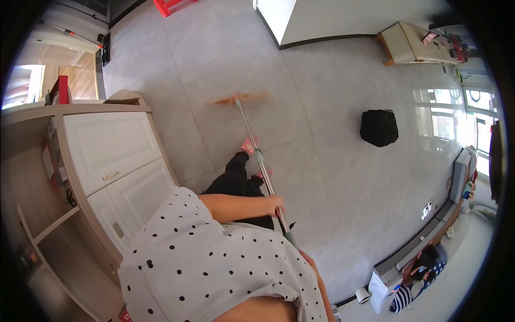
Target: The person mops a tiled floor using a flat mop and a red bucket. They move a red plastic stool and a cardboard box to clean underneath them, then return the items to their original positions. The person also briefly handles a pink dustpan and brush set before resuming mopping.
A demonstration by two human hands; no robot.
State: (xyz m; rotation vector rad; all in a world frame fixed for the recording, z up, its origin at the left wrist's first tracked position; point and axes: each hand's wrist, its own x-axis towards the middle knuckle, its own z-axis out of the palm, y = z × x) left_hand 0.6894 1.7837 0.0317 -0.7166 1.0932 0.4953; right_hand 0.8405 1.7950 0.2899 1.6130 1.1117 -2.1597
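A mop (252, 139) is held out ahead over the floor (332, 177), its head (240, 99) farthest forward. A cabinet (115, 161) stands to the left — a bag (379, 127) lies well apart to the right. Beyond the bag, a bench (410, 43) is set by the wall; a second person (416, 279) is seen at lower right.

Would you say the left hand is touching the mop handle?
Touching. The head view shows the left hand closed around the mop handle, with the fingers wrapped over the pole and no gap visible.
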